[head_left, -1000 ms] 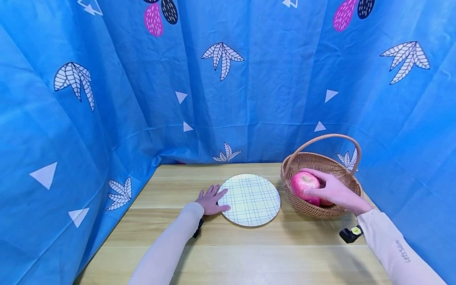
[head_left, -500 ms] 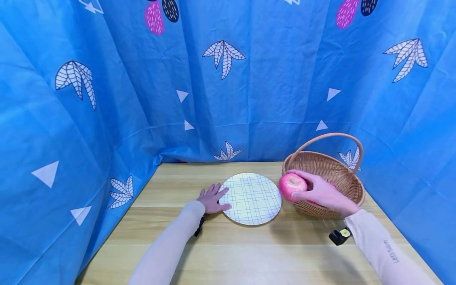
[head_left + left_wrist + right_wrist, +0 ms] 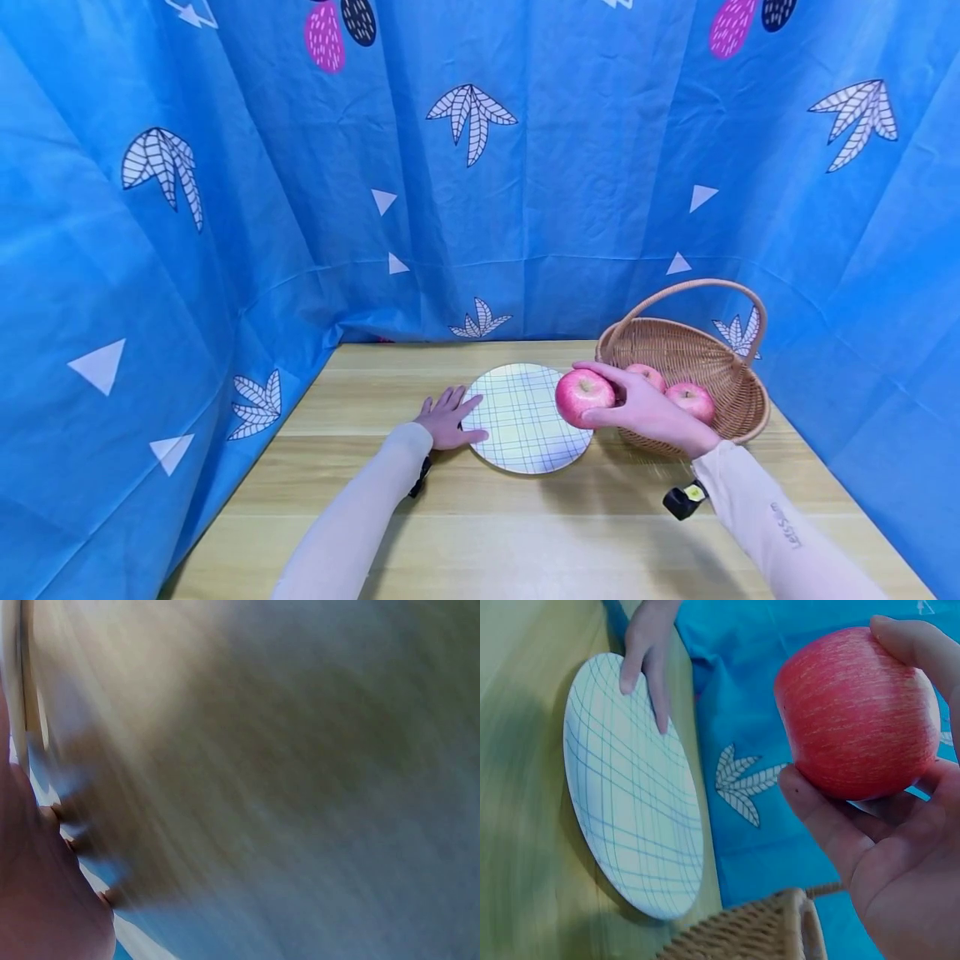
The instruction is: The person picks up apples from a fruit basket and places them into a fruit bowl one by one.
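The right hand (image 3: 651,410) grips a red apple (image 3: 583,397) with thumb below and fingers curled over its top, and holds it in the air above the right edge of the plate (image 3: 517,425). In the right wrist view the same apple (image 3: 857,712) sits between the thumb and the fingers (image 3: 911,641), clear of the plate (image 3: 630,825) below it. The left hand (image 3: 448,419) lies flat on the desk (image 3: 480,533) with its fingers straight and spread; the fingertips rest on the left rim of the plate. The right wrist view shows those fingers (image 3: 646,671) lying over the plate's rim. The left wrist view is too blurred to tell anything beyond a bit of skin and wood.

The plate is round, pale, with a thin crossed-line pattern, and lies flat near the middle of the desk, toward the far edge. Just beside it, toward the far right corner, stands a woven basket (image 3: 738,417) with an arched handle (image 3: 686,292). Two more apples (image 3: 692,400) lie inside it, partly hidden behind the right hand. Both arms wear pale sleeves (image 3: 352,517), and a small black device with a yellow spot (image 3: 681,500) sits at the right wrist. A blue curtain (image 3: 225,208) printed with leaves and triangles encloses the desk on the left, far and right sides.
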A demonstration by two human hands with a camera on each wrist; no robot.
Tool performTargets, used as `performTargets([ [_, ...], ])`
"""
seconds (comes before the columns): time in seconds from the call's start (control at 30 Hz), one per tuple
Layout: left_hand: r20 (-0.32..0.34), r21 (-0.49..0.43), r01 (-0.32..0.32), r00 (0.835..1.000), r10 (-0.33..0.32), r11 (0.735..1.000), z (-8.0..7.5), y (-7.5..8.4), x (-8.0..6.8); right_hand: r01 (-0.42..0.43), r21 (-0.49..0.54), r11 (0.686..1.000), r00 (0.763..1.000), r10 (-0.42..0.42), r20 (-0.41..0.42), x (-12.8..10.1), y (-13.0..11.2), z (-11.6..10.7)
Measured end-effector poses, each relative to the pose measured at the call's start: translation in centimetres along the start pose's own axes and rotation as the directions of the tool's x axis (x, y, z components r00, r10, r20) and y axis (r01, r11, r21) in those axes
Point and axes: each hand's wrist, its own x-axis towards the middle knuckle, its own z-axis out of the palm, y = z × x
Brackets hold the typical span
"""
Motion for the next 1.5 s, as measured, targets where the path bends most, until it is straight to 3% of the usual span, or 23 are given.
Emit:
performTargets([
  [0.57, 0.002, -0.001, 0.004, 1.0, -0.004, 1.0, 0.3, -0.3, 0.5, 0.007, 0.093, 0.996, 1.0, -0.009, 0.026, 2.7, 0.3, 3.6],
  [1.1, 0.004, 0.012, 0.014, 1.0, -0.014, 1.0, 0.9, -0.8, 1.5, -0.07, 0.11, 0.991, 0.995, 0.078, -0.065, 6.2, 1.3, 6.4],
  [1.5, 0.002, 0.032, 0.015, 1.0, -0.015, 0.999, 0.8, -0.6, 1.3, -0.114, 0.222, 0.968, 0.989, 0.132, -0.067, 8.8, 2.8, 8.2],
])
